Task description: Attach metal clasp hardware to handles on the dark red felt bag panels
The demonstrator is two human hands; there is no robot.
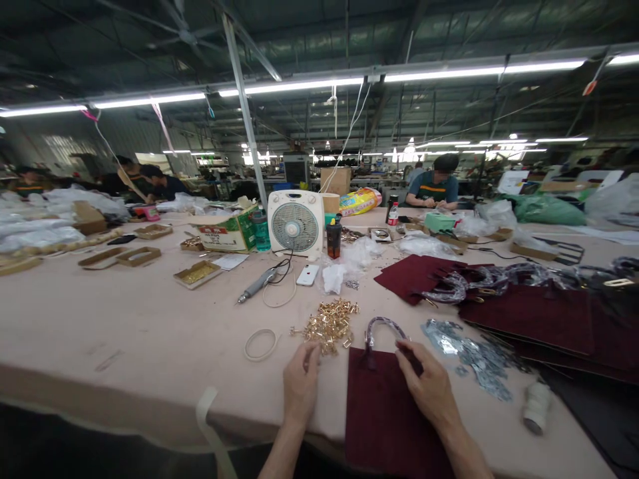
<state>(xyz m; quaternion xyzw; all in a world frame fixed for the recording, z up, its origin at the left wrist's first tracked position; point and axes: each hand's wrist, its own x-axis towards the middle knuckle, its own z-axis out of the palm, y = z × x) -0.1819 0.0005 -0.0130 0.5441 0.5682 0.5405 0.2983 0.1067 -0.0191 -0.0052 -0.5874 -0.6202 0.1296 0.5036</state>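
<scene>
A maroon bag panel (pixel 382 412) lies in front of me, with a plastic-wrapped bag handle (pixel 384 321) arching from its far edge. My right hand (pixel 430 380) is over the panel's right side, its fingers closed around the right end of the handle and hiding that end. To the left, my left hand (pixel 301 378) is at the near edge of a pile of gold metal fittings (pixel 329 322). Its thumb and fingers are drawn together; anything between them is too small to make out. Flat silver metal plates (pixel 474 356) are spread right of my right hand.
More maroon panels with wrapped handles (pixel 534 313) are stacked at the right, near a thread spool (pixel 538 407). A tape ring (pixel 260 344), an electric screwdriver (pixel 257 286), a phone (pixel 307 275) and a box fan (pixel 295 223) stand or lie beyond. A co-worker (pixel 433 186) sits across the table.
</scene>
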